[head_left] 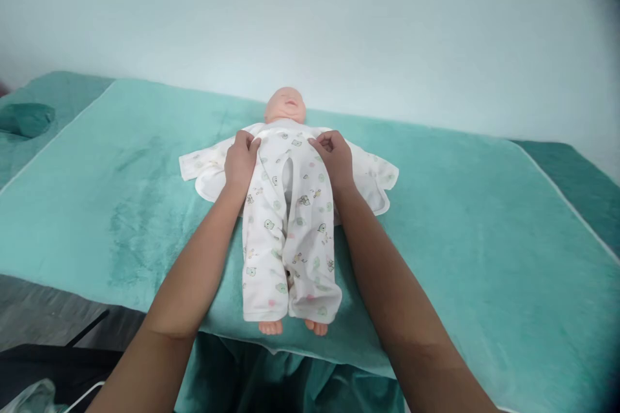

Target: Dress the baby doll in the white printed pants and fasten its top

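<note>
A baby doll (285,105) lies on its back, head toward the wall and feet toward me. White printed baby pants (304,200) cover its legs and reach high over its belly; the toes show below the cuffs. Under it a white baby jacket (208,184) is spread open, sleeves out to both sides. My left hand (241,158) pinches the waistband at the left side of the pants. On the other side, my right hand (335,158) has the waistband between thumb and fingers. Both hands are closed on the cloth.
A green sheet (460,239) covers the bed, which stands against a pale wall (339,26). A dark green rounded item (26,119) lies at the far left. Clear plastic (36,397) shows at the lower left, by a dark surface (53,361).
</note>
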`<action>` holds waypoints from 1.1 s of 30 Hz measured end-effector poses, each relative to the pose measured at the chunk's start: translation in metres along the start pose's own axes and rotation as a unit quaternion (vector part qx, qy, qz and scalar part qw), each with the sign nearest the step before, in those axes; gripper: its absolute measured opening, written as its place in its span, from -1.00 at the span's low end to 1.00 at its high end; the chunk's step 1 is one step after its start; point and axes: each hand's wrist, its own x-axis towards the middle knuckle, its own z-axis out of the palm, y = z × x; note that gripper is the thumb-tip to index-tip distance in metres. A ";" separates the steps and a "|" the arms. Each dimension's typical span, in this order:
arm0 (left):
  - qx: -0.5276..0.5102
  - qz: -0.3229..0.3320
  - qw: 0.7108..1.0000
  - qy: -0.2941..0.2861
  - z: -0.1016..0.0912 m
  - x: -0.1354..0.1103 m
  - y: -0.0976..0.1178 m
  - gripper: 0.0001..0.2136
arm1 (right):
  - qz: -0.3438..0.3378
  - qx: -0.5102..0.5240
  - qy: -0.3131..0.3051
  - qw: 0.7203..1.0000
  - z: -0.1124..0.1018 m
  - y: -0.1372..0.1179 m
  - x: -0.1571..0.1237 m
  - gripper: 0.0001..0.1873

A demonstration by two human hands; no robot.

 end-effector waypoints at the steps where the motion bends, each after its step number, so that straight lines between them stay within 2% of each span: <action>1: 0.002 0.002 1.000 -0.001 0.000 -0.001 0.000 -0.88 | 0.003 0.003 0.000 1.000 0.001 -0.001 -0.001 -0.65; 7: 0.058 -0.014 0.998 -0.002 0.002 0.003 0.005 -0.83 | 0.001 0.003 0.004 1.000 0.003 -0.002 -0.002 -0.86; 10: 0.065 -0.016 0.998 0.001 0.002 0.000 0.005 -0.84 | -0.003 0.000 0.014 1.000 0.003 0.000 -0.004 -0.88; 13: 0.047 0.010 0.999 0.003 -0.001 -0.006 -0.001 -0.87 | -0.012 -0.001 0.038 0.999 0.002 0.002 -0.010 -0.87; 16: 0.020 0.033 0.999 -0.031 -0.009 -0.011 -0.009 -0.89 | -0.003 -0.010 0.060 0.998 -0.004 0.001 -0.021 -0.86; 20: -0.032 0.010 0.995 -0.096 -0.024 -0.017 -0.020 -0.90 | 0.066 -0.012 0.022 0.997 -0.018 -0.001 -0.039 -0.85; 23: -0.095 -0.047 0.978 -0.181 -0.036 -0.028 -0.023 -0.89 | 0.114 0.002 -0.024 0.993 -0.030 -0.002 -0.051 -0.81; 26: -0.177 -0.112 0.948 -0.240 -0.044 -0.042 -0.021 -0.78 | 0.137 0.046 -0.073 0.987 -0.038 -0.004 -0.057 -0.76; 29: -0.247 -0.152 0.919 -0.267 -0.049 -0.052 -0.018 -0.70 | 0.144 0.090 -0.104 0.980 -0.043 -0.004 -0.058 -0.73; 33: -0.319 -0.163 0.889 -0.287 -0.053 -0.057 -0.016 -0.63 | 0.151 0.159 -0.125 0.968 -0.045 0.000 -0.055 -0.71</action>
